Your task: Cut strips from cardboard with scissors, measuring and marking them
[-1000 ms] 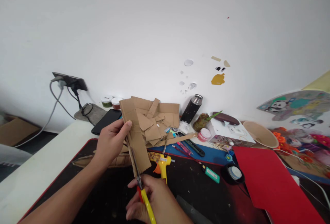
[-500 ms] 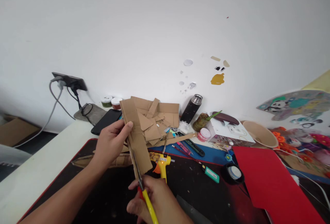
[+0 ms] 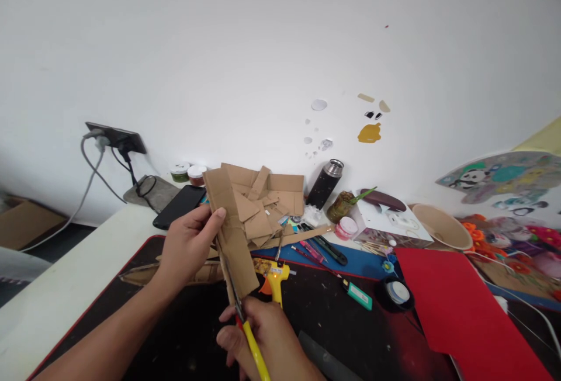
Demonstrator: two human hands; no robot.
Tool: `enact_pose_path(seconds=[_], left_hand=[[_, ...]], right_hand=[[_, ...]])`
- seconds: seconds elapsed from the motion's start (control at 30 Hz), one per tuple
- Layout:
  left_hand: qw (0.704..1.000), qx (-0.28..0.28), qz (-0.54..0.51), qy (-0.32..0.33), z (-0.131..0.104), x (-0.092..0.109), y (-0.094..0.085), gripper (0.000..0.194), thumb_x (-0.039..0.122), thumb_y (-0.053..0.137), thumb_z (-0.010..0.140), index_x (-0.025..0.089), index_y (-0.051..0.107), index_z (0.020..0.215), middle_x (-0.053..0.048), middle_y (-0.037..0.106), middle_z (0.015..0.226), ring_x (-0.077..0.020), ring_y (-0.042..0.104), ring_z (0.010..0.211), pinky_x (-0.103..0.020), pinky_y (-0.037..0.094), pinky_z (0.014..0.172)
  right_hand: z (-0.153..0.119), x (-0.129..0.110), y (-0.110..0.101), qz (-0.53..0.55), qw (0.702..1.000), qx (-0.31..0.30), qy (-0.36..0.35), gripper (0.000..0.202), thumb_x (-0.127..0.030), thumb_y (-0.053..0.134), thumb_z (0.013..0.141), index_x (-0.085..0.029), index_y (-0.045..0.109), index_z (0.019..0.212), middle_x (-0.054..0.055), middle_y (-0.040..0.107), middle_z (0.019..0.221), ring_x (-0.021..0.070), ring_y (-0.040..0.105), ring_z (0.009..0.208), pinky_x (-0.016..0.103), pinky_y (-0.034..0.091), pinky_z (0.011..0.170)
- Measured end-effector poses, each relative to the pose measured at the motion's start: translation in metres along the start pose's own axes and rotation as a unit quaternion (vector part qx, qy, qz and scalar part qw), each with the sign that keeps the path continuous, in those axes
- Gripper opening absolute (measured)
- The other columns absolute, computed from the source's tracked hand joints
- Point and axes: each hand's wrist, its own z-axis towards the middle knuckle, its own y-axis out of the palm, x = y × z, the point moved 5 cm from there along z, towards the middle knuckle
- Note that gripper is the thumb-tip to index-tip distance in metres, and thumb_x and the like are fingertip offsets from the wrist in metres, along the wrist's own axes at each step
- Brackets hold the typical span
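the left hand (image 3: pixel 186 246) pinches a strip of brown cardboard (image 3: pixel 234 241) between its thumb and fingers. the right hand (image 3: pixel 276 340) has its fingers closed on the yellow and red scissors (image 3: pixel 255 350), and the blades are at the long edge of the strip. the strip is up over the dark mat (image 3: pixel 184 317), in front of a messy pile of cardboard bits (image 3: pixel 287 200).

the mat has a red edge and lies on a white table (image 3: pixel 100 258). on the mat are a yellow glue gun (image 3: pixel 276 279), a green lighter (image 3: pixel 360 295) and a small round tub (image 3: pixel 398 292). a big red sheet (image 3: pixel 464 305) lies on the right side. a blue strip (image 3: pixel 366 267) runs behind the mat, with a dark cutter (image 3: pixel 329 249) on it.

near the wall, a black bottle (image 3: pixel 324 185) leans a bit. a pink jar (image 3: pixel 346 227), a white box (image 3: pixel 394 220) and a tan bowl (image 3: pixel 442 228) are to the right of it. a black phone (image 3: pixel 184 204) lies at the left, close to two little jars with white lids (image 3: pixel 187 173).

the wall (image 3: pixel 210 65) is plain and white, with a yellow sticker (image 3: pixel 369 133) on it. low on the left there is a plug socket (image 3: pixel 114 137) with cords in it. a brown box (image 3: pixel 30 220) is down past the table.
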Motion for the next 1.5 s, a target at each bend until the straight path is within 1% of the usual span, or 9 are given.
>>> enact_pose_path(seconds=[0.17,0.4,0.57,0.7,0.83,1.03,1.2,1.33,1.5], left_hand=[[0.999,0.007,-0.036,-0.019,-0.001,-0.002,0.001,0.039,0.056,0.069,0.084,0.021,0.067,0.069,-0.001,0.06,0.066,-0.0176,0.048,0.063,-0.027,0.037,0.054],[0.999,0.027,-0.031,-0.027,-0.001,-0.001,-0.002,0.04,0.058,0.069,0.084,0.02,0.073,0.073,0.0,0.055,0.064,-0.0176,0.046,0.063,-0.027,0.037,0.053],[0.999,0.02,-0.039,-0.03,-0.001,-0.001,0.001,0.039,0.057,0.069,0.084,0.02,0.074,0.075,-0.001,0.06,0.066,-0.0186,0.05,0.065,-0.027,0.041,0.055],[0.998,0.017,-0.042,-0.037,0.0,-0.002,0.002,0.038,0.058,0.07,0.082,0.02,0.073,0.074,-0.002,0.063,0.067,-0.019,0.051,0.065,-0.028,0.042,0.056],[0.998,0.009,-0.04,-0.042,0.0,-0.004,0.003,0.04,0.058,0.07,0.082,0.022,0.068,0.067,0.0,0.056,0.062,-0.0185,0.049,0.062,-0.028,0.041,0.054],[0.999,0.01,-0.032,-0.021,0.0,-0.007,0.003,0.04,0.058,0.07,0.084,0.022,0.065,0.065,0.0,0.056,0.064,-0.0186,0.048,0.065,-0.028,0.039,0.056],[0.999,0.011,-0.028,-0.019,0.001,-0.008,0.003,0.044,0.058,0.071,0.084,0.023,0.059,0.06,-0.001,0.058,0.063,-0.0187,0.049,0.064,-0.028,0.039,0.056],[0.999,0.009,-0.041,-0.017,0.002,-0.007,0.001,0.039,0.058,0.071,0.084,0.02,0.074,0.075,-0.001,0.063,0.067,-0.0194,0.053,0.065,-0.028,0.041,0.055],[1.0,0.017,-0.024,0.006,0.003,-0.001,-0.005,0.04,0.057,0.07,0.084,0.02,0.072,0.07,0.0,0.061,0.063,-0.0182,0.051,0.063,-0.027,0.04,0.054]], right_hand=[[-0.002,-0.005,0.001,0.006,1.0,-0.012,-0.016,0.088,-0.098,0.067,0.08,-0.015,0.072,0.109,-0.002,0.06,0.062,0.0075,0.047,0.044,0.017,0.031,0.04],[0.002,-0.003,0.003,-0.009,1.0,0.021,-0.011,0.084,-0.103,0.058,0.08,-0.02,0.065,0.093,-0.006,0.049,0.049,0.0099,0.041,0.035,0.02,0.024,0.034],[0.003,0.003,-0.001,-0.064,0.996,0.052,-0.03,0.062,-0.084,0.065,0.093,-0.022,0.067,0.091,-0.005,0.048,0.049,0.012,0.044,0.039,0.022,0.029,0.038],[0.009,0.007,-0.006,-0.133,0.987,0.078,-0.047,0.042,-0.063,0.072,0.096,-0.022,0.069,0.086,-0.003,0.052,0.051,0.0154,0.053,0.044,0.025,0.036,0.045],[0.012,0.009,-0.008,-0.185,0.973,0.126,-0.063,0.026,-0.043,0.078,0.092,-0.022,0.069,0.079,-0.002,0.055,0.057,0.0162,0.055,0.05,0.026,0.037,0.051],[0.014,0.015,-0.001,-0.24,0.957,0.158,-0.033,0.026,-0.038,0.078,0.09,-0.022,0.066,0.073,-0.002,0.05,0.057,0.016,0.051,0.05,0.027,0.033,0.051],[0.01,0.005,0.0,-0.181,0.978,0.097,-0.031,0.021,-0.038,0.074,0.094,-0.021,0.07,0.084,-0.004,0.051,0.057,0.0145,0.054,0.048,0.023,0.036,0.048],[0.003,-0.006,-0.001,-0.109,0.994,0.018,0.006,0.026,-0.046,0.072,0.097,-0.021,0.067,0.096,-0.006,0.053,0.055,0.0126,0.049,0.039,0.019,0.036,0.037],[0.0,-0.014,0.0,-0.051,0.998,-0.036,-0.011,0.032,-0.049,0.076,0.096,-0.019,0.064,0.095,-0.004,0.06,0.06,0.0113,0.056,0.046,0.017,0.047,0.045]])
